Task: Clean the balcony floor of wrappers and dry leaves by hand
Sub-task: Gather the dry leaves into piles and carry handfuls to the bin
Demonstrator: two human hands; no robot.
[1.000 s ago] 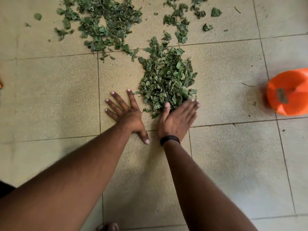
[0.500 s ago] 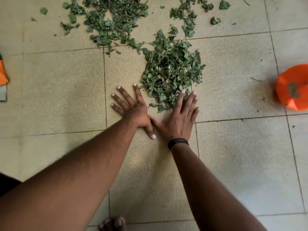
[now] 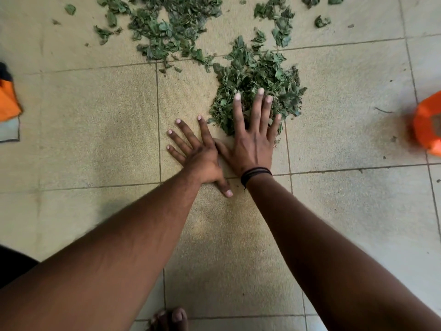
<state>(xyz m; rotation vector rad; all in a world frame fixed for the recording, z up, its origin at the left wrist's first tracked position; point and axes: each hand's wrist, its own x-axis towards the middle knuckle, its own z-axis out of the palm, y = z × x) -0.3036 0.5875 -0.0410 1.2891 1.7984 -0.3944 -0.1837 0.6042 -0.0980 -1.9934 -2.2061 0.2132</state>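
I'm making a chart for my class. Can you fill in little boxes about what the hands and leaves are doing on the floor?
left hand: flat on the bare tiled floor, fingers spread, beside the pile
right hand: flat, fingers straight, lying over the near edge of the leaf pile
hands together: left overlaps the right thumb
scattered leaves: farther away, not gathered
orange object: right edge, blurred
wristband: dark, on right wrist
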